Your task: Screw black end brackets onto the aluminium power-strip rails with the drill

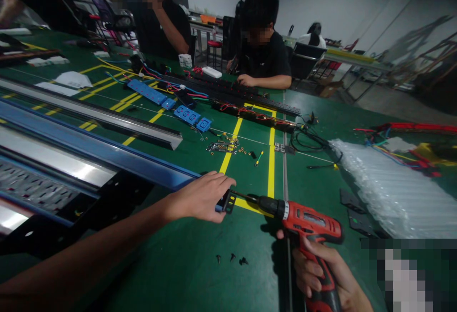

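Note:
My right hand (314,269) is wrapped around the handle of a red and black cordless drill (314,221). The drill points left, and its long thin bit (246,196) reaches the black slotted end bracket (228,202) of a long blue metal profile (143,157). My left hand (207,195) grips that end of the profile, fingers over the top and thumb below. Whether the bit sits in a screw is too small to tell. Several small dark screws (233,257) lie on the green table in front of my left hand.
Silver metal channels (107,114) lie at left. Blue socket modules (187,115), loose hardware (224,146) and wired black strips (253,114) spread across the green table (200,264). Bubble wrap (385,197) and black plates (357,214) are at right. Co-workers (266,59) sit across the table.

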The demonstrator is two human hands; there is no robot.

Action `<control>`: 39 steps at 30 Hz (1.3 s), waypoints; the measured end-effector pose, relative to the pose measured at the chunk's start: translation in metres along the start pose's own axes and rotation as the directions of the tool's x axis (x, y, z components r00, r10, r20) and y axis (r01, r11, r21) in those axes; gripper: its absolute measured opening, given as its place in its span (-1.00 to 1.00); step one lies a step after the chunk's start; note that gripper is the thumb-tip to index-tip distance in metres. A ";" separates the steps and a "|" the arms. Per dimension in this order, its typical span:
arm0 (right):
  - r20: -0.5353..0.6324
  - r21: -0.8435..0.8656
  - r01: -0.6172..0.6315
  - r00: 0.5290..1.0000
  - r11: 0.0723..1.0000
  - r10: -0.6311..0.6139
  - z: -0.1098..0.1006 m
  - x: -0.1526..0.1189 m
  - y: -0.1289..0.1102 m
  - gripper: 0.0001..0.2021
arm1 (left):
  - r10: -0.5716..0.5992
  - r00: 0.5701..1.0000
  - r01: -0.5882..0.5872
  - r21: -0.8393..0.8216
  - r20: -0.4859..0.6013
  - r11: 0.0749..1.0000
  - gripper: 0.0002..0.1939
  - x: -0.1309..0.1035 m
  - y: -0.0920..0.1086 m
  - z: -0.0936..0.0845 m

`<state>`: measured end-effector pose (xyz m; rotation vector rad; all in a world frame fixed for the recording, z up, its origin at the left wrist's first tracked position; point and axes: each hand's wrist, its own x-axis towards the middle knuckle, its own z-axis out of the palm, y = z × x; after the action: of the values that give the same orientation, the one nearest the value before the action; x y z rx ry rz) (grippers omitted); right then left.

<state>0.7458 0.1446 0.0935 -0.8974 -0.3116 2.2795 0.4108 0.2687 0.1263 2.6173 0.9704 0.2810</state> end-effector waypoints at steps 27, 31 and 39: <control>0.048 -0.184 0.064 0.997 0.981 -0.056 0.009 -0.001 -0.008 -0.77 | 0.012 1.000 -0.012 -0.009 0.023 1.000 -0.38 0.003 0.001 0.001; 0.007 -0.283 0.060 0.998 0.957 -0.061 0.011 -0.003 -0.013 -0.73 | 0.021 0.999 -0.021 0.005 0.027 1.000 -0.38 0.004 -0.001 0.001; -0.064 -0.307 0.066 0.994 0.949 -0.090 0.015 -0.002 -0.012 -0.64 | 0.013 0.998 -0.013 -0.013 0.054 1.000 -0.19 0.001 -0.003 -0.001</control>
<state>0.7425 0.1530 0.1111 -1.1036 -0.6672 2.1514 0.4094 0.2722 0.1263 2.6066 0.9309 0.2182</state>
